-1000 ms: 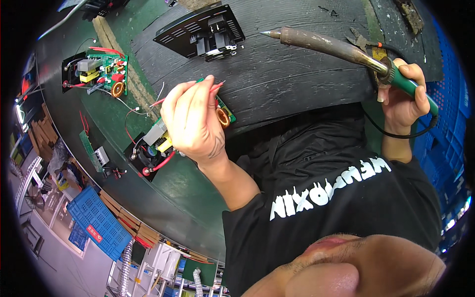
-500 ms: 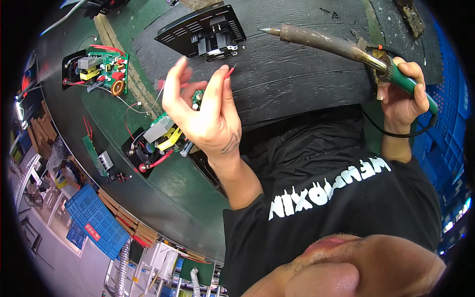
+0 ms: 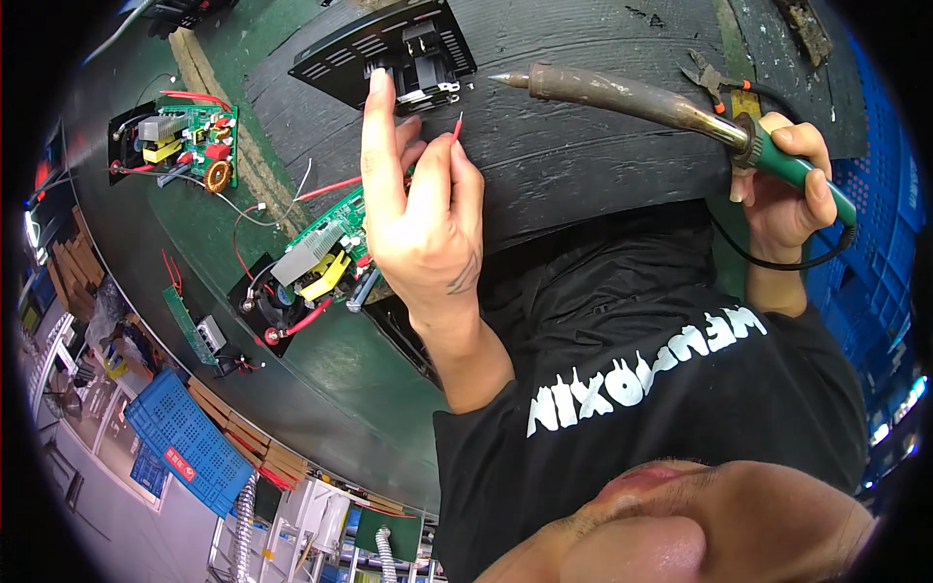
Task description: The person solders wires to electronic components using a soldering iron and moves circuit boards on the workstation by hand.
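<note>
In my right hand [image 3: 792, 194] is a soldering iron [image 3: 632, 100], gripped by its green handle. Its bare tip points left, close to the black slotted panel [image 3: 335, 60] that stands on the dark board. Sockets and metal terminals [image 3: 428, 95] face me from this panel. My left hand [image 3: 423, 209] pinches a red wire [image 3: 458, 129] whose stripped end sticks up below the terminals. The left index finger reaches up to the panel's parts; whether it touches is hard to tell. Beside that hand lies a green circuit board [image 3: 335, 223] with a heatsink and a fan, partly hidden by it.
Another green circuit board [image 3: 209, 146] with a copper coil rests at the left. A smaller board [image 3: 187, 316] lies nearer. Cutters [image 3: 717, 85] with orange-marked handles lie behind the iron. Blue crates [image 3: 190, 437] are at lower left, with more blue plastic at the right.
My left hand has shifted slightly right, its index finger stretching up to the panel while the red wire stays pinched. The panel and iron sit a little further left and lower or higher in view.
</note>
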`<act>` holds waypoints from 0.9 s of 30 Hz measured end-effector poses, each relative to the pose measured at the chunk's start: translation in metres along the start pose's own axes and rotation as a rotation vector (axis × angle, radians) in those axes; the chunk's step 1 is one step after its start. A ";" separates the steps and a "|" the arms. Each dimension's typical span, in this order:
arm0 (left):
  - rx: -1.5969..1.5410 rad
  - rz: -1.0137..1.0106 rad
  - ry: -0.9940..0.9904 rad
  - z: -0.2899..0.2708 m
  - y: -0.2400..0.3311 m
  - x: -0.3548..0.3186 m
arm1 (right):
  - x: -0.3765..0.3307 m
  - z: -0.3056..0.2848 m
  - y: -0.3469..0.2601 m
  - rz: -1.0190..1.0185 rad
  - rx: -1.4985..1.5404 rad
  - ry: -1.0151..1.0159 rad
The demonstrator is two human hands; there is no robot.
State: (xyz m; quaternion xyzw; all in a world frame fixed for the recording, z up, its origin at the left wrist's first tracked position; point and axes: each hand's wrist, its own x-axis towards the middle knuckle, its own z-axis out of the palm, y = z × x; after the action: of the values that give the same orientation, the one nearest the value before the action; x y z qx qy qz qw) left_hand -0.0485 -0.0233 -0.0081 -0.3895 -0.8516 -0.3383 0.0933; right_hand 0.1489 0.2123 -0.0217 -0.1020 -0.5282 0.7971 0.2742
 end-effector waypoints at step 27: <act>0.201 -0.137 0.114 0.019 0.014 -0.004 | 0.004 0.016 0.014 0.048 -0.081 -0.054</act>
State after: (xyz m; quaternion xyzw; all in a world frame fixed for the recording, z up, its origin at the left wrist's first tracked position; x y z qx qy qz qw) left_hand -0.0331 -0.0073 -0.0169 -0.2993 -0.8991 -0.2783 0.1569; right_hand 0.1340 0.1977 -0.0272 -0.1041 -0.5647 0.7839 0.2360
